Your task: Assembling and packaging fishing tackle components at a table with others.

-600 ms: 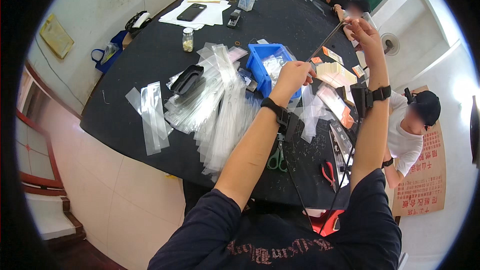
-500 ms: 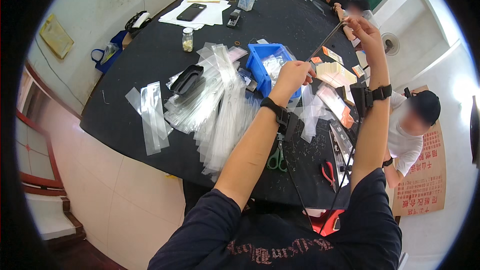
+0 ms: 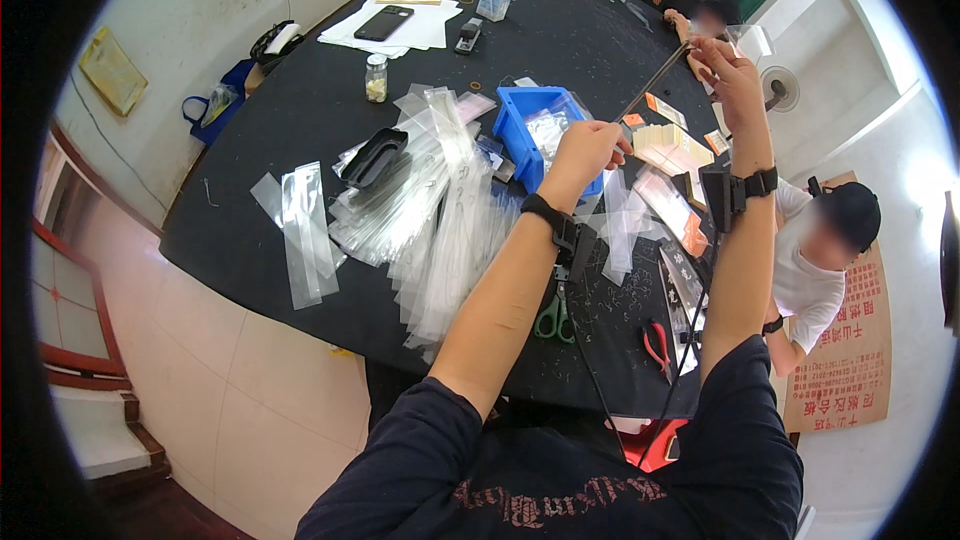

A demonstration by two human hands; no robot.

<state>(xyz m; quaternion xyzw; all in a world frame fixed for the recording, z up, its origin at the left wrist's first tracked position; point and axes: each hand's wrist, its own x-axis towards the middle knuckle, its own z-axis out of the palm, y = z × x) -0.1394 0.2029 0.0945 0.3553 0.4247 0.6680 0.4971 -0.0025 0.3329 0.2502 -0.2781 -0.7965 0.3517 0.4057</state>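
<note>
Between my hands a thin dark cord (image 3: 655, 80) is stretched taut on a slant. My left hand (image 3: 588, 152) pinches its lower end, over the right side of a blue plastic bin (image 3: 517, 140). My right hand (image 3: 732, 75) is raised farther off to the right, its fingers closed on the upper end. Small clear packets (image 3: 548, 130) lie in the bin. Left of it spreads a heap of long clear plastic sleeves (image 3: 420, 230), with an empty black case (image 3: 374, 160) on top. A stack of cream cards (image 3: 672, 150) lies to the right, below the cord.
Green-handled scissors (image 3: 553, 318) and red-handled pliers (image 3: 657, 348) lie near the front edge. Farther back are a small jar (image 3: 376, 78), a black stapler (image 3: 468, 36), a phone (image 3: 384, 23) on papers and a carton (image 3: 495, 0). Other people sit along the right side.
My right hand has shifted very slightly, its fingers a little lower on the cord's upper end. The left hand stays in place.
</note>
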